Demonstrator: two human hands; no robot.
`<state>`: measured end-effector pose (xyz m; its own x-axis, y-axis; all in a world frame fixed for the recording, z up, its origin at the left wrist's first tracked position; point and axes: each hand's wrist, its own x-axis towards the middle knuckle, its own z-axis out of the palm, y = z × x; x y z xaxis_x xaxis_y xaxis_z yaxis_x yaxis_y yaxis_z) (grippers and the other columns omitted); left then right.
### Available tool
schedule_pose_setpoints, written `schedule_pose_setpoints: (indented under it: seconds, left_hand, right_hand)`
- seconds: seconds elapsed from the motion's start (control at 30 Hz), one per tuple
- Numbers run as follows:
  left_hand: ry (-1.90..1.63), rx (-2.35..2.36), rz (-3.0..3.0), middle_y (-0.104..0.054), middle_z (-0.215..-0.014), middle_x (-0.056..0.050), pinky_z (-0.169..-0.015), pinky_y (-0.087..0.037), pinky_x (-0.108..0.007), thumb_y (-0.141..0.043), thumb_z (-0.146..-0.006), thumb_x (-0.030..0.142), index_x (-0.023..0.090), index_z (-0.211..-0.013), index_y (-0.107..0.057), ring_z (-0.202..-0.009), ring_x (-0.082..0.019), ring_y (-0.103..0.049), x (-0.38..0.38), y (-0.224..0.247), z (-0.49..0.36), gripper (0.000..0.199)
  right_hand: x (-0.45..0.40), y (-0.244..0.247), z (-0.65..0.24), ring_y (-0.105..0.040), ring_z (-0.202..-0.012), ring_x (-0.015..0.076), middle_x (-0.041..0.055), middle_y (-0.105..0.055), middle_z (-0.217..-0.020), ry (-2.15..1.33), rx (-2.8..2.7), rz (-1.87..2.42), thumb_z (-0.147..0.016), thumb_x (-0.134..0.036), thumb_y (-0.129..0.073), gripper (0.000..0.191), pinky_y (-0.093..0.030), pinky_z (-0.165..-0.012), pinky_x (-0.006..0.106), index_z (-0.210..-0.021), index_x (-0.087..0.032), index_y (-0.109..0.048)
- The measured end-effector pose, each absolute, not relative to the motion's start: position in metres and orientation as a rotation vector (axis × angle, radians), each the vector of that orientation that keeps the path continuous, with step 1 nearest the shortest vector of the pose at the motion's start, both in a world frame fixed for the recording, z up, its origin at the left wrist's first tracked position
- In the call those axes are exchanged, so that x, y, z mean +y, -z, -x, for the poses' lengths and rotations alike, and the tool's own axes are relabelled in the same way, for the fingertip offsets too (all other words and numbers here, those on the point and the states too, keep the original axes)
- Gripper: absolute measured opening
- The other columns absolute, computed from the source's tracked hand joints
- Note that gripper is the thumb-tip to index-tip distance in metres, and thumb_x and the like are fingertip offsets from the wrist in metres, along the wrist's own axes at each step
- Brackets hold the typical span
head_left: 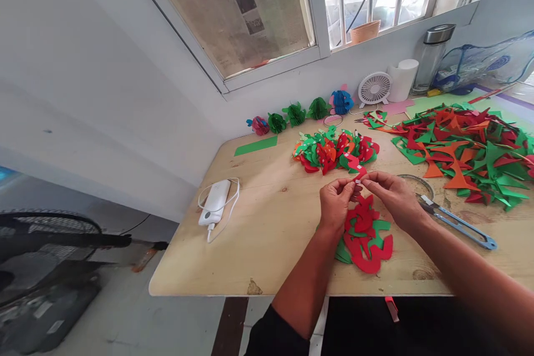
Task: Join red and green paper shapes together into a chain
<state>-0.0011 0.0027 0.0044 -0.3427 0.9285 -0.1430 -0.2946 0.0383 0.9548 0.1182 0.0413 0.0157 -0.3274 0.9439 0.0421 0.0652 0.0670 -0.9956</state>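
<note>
Red paper strip pinched between both hands

Red paper strip sits at mid-table, held up off the wood: left hand fingertips closed on one end, right hand fingertips closed on the other, thumbs nearly touching. Directly under the hands lies one loose stack of red and green cut shapes, close to the near table edge. One heap of mixed cutouts sits just behind the hands; one much larger scrap pile fills the right side. Finished paper balls along the wall: five counted, one pink-blue, three green, one blue. One green strip lies flat near the back left. One white power bank with coiled cable sits near the left edge. One blue-handled cutter lies just right of the right hand, beside a round lid. One small white fan, one white cup, one steel-capped bottle at the wall. Wooden table: bare wood front left, between power bank and hands; right side crowded
</note>
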Motion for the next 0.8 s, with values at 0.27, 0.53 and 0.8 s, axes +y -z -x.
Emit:
schedule_pose_setpoints:
  seconds: [0.27,0.53,0.8]
  left_hand:
    - [-1.51,1.308,-0.841,-0.067,-0.067,-0.006,-0.055,-0.05,-0.022,-0.064,-0.07,0.029,0.012,-0.076,-0.068,-0.058,-0.011,-0.061,0.003,-0.003,0.001,0.018]
    - [-1.489,1.296,-0.863,-0.067,-0.066,-0.005,-0.056,-0.049,-0.021,-0.061,-0.072,0.025,0.012,-0.077,-0.068,-0.057,-0.01,-0.06,0.003,-0.002,0.002,0.016]
    - [-1.483,1.291,-0.863,-0.067,-0.067,-0.005,-0.055,-0.049,-0.021,-0.06,-0.072,0.024,0.012,-0.079,-0.068,-0.059,-0.011,-0.061,0.003,-0.002,0.002,0.016]
  right_hand:
    - [0.044,-0.011,-0.119,-0.057,-0.068,0.0164,0.0036,-0.065,-0.074,-1.306,-1.617,1.113,-0.073,-0.038,-0.057,0.02,-0.043,-0.064,0.029,-0.074,-0.019,-0.063]
    - [0.046,-0.007,-0.119,-0.056,-0.065,0.0158,0.0033,-0.065,-0.071,-1.284,-1.637,1.133,-0.073,-0.036,-0.057,0.019,-0.043,-0.062,0.028,-0.074,-0.019,-0.063]
    - [0.046,-0.008,-0.119,-0.057,-0.063,0.0156,0.0031,-0.066,-0.068,-1.224,-1.667,1.136,-0.073,-0.036,-0.057,0.019,-0.043,-0.058,0.027,-0.072,-0.019,-0.064]
